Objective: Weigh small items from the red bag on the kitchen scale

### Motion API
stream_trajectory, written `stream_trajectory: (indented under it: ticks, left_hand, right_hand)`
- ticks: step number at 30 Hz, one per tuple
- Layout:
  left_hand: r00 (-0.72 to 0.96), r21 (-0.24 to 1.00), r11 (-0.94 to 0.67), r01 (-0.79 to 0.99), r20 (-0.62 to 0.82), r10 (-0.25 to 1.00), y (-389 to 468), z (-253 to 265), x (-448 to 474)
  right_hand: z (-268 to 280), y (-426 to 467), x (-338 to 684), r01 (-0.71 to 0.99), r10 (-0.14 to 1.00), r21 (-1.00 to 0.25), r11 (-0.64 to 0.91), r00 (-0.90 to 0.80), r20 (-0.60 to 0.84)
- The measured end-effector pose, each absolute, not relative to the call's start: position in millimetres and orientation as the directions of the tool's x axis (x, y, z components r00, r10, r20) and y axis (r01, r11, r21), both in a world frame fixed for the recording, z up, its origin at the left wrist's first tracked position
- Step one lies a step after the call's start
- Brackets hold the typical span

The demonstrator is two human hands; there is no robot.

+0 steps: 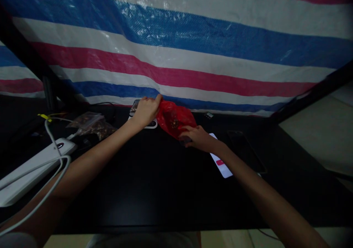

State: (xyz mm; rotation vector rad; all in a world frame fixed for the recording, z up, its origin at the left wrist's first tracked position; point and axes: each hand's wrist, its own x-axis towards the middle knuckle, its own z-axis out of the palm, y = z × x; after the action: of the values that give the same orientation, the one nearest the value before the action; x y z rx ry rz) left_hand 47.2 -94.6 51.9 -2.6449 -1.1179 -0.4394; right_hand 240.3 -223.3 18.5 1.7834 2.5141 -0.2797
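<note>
A red plastic bag (176, 114) is held above the back of the black table, its mouth partly facing me. Small brownish bits show inside it, too dim to name. My left hand (147, 110) is closed on the bag's upper left edge. Lower down on the right side, my right hand (197, 137) has its fingers closed at the bag's edge, and a dark, see-through piece of something shows just under them. Behind my left wrist lies a white-rimmed object (152, 124), mostly covered by the hand.
Clear bags of brown bits (96, 126) lie at left, near a white power bank (35, 167) with a looping white cable (67, 161). Right of centre are a lit phone (224, 170) and a dark phone (245, 150). A striped plastic sheet (193, 53) hangs behind the table (154, 193).
</note>
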Motion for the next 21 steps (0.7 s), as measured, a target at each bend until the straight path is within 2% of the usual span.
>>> stream_trajectory:
  ticks: [5, 9, 12, 14, 16, 18, 21]
  left_hand:
    - [0.63, 0.061, -0.676, 0.735, 0.307, 0.713, -96.3, 48.1, 44.8]
    - [0.677, 0.068, -0.699, 0.712, 0.193, 0.71, -93.3, 46.0, 39.8]
    - [0.71, 0.057, -0.713, 0.699, 0.067, 0.701, -89.8, 47.5, 36.5]
    - [0.717, 0.064, -0.718, 0.693, 0.038, 0.696, -88.4, 49.7, 34.6]
    - [0.722, 0.07, -0.723, 0.687, 0.042, 0.69, -88.3, 52.2, 32.8]
    - [0.729, 0.06, -0.729, 0.682, 0.027, 0.684, -89.0, 54.3, 30.8]
    - [0.765, 0.061, -0.762, 0.644, -0.058, 0.642, -90.0, 55.7, 27.5]
  right_hand:
    - [25.3, -234.3, 243.8, 0.948, 0.935, -0.084, 0.307, -0.317, -0.159]
    - [38.5, -236.0, 243.8, 0.948, 0.918, -0.072, 0.309, -0.318, -0.238]
    - [51.1, -229.1, 231.0, 0.945, 0.931, -0.045, 0.323, -0.326, -0.164]
    - [55.4, -221.9, 217.7, 0.927, 0.924, -0.09, 0.365, -0.372, -0.085]
    - [53.4, -214.9, 205.4, 0.916, 0.922, -0.153, 0.37, -0.383, -0.066]
    - [45.4, -209.3, 197.8, 0.952, 0.952, -0.153, 0.265, -0.284, -0.114]
    - [30.1, -204.9, 196.5, 0.996, 0.979, -0.055, 0.077, -0.086, -0.185]
